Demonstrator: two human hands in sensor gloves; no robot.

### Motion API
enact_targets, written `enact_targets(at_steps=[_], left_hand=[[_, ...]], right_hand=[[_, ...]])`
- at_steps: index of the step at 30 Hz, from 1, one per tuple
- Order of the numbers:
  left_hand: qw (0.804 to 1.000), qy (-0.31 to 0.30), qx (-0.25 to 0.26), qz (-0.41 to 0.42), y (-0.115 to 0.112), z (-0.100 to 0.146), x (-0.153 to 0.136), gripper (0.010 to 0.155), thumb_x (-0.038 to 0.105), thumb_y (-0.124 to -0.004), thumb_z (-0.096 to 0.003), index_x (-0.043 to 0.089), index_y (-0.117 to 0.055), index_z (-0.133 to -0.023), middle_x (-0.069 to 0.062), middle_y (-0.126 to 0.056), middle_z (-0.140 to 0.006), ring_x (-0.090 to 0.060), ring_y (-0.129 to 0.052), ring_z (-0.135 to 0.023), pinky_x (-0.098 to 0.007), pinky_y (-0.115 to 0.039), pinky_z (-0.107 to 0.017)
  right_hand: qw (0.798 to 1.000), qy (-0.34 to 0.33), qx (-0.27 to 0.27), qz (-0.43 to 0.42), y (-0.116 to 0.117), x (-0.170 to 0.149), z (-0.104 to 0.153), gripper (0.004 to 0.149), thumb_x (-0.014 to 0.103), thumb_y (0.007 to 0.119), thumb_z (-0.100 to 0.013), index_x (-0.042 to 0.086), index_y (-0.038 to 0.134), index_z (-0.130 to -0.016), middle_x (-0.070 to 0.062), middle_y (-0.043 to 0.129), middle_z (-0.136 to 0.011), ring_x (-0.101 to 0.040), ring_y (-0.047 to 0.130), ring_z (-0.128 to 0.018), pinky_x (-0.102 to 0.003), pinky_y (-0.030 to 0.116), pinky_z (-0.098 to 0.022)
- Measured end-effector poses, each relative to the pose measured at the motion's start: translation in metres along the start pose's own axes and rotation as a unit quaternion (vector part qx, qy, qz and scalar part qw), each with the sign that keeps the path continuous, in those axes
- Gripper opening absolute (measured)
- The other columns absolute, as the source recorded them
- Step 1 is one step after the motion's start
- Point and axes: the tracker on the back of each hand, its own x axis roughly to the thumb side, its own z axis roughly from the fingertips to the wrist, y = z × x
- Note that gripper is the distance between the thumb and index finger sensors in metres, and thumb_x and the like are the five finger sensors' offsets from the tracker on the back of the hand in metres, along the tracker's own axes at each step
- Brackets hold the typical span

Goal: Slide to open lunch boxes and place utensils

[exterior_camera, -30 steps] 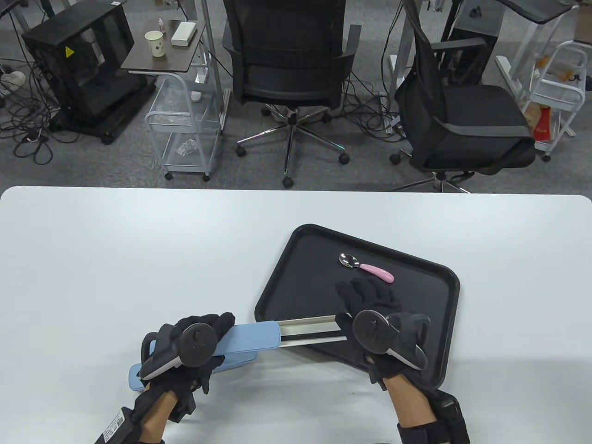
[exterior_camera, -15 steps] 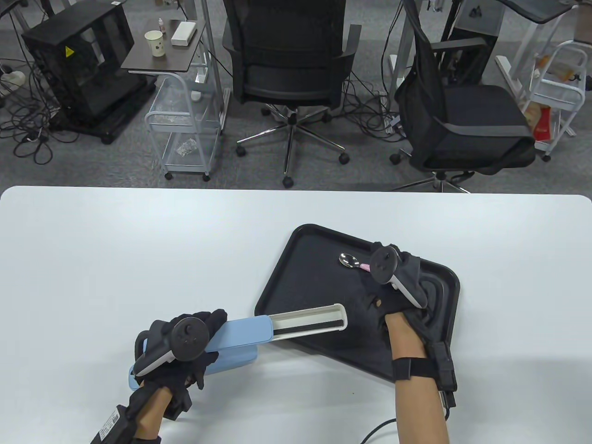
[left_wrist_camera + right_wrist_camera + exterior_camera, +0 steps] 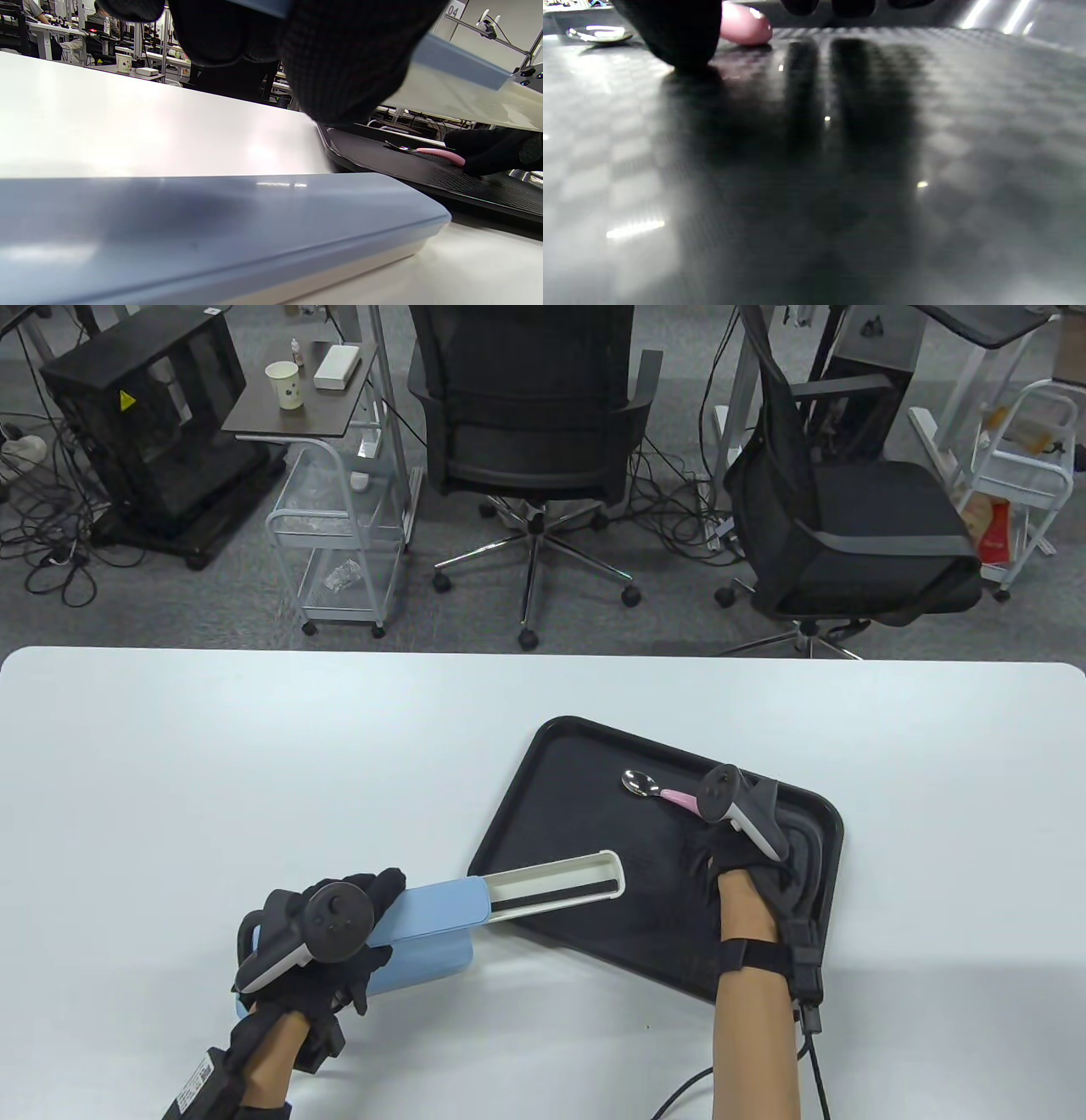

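My left hand grips a blue-lidded lunch box and holds it tilted above the table. Its white inner drawer is slid out to the right over the black tray. A second blue box lies under it and fills the left wrist view. A spoon with a pink handle lies on the tray. My right hand rests on the tray at the handle's end. In the right wrist view the thumb touches the tray beside the handle. Whether it pinches the handle is hidden.
The white table reaches to a far edge, with office chairs on the floor beyond it. A cable runs from my right wrist along the table's front edge.
My right hand let go of the drawer and moved up the tray to the spoon's handle. My left hand drew the box slightly left and tilted it more. The spoon has not moved.
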Motion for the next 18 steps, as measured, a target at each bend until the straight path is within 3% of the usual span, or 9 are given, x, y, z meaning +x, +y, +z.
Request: enact_targets(at_steps=[3, 11, 18], left_hand=[[1.0, 0.004, -0.001, 0.0, 0.0007, 0.0006, -0.0004, 0.082, 0.035, -0.092, -0.0389, 0.031, -0.043, -0.105, -0.003, -0.055, -0.105, -0.032, -0.064, -0.092, -0.063, -0.047, -0.072], [1.0, 0.008, -0.001, 0.001, 0.0014, 0.0009, -0.0016, 0.082, 0.035, -0.092, -0.039, 0.031, -0.043, -0.105, -0.003, -0.055, -0.105, -0.032, -0.064, -0.092, -0.063, -0.047, -0.072], [1.0, 0.011, 0.0, 0.002, 0.0024, 0.001, -0.0036, 0.082, 0.035, -0.092, -0.0391, 0.031, -0.043, -0.105, -0.003, -0.055, -0.105, -0.032, -0.064, -0.092, -0.063, -0.047, -0.072]], right_hand=[[1.0, 0.0, -0.002, -0.028, 0.0039, -0.0028, -0.0012, 0.071, 0.04, 0.072, -0.051, 0.042, 0.025, -0.105, -0.004, 0.028, -0.115, -0.038, 0.036, -0.106, -0.057, 0.04, -0.076], [1.0, 0.009, -0.02, 0.004, 0.0011, 0.0006, -0.0017, 0.058, 0.042, 0.073, -0.05, 0.041, 0.048, -0.102, -0.004, 0.04, -0.111, -0.036, 0.046, -0.104, -0.057, 0.047, -0.075], [0.998, 0.006, -0.036, 0.042, 0.0007, 0.0049, -0.0001, 0.052, 0.041, 0.072, -0.05, 0.041, 0.052, -0.098, 0.0, 0.053, -0.105, -0.033, 0.055, -0.1, -0.055, 0.052, -0.074]])
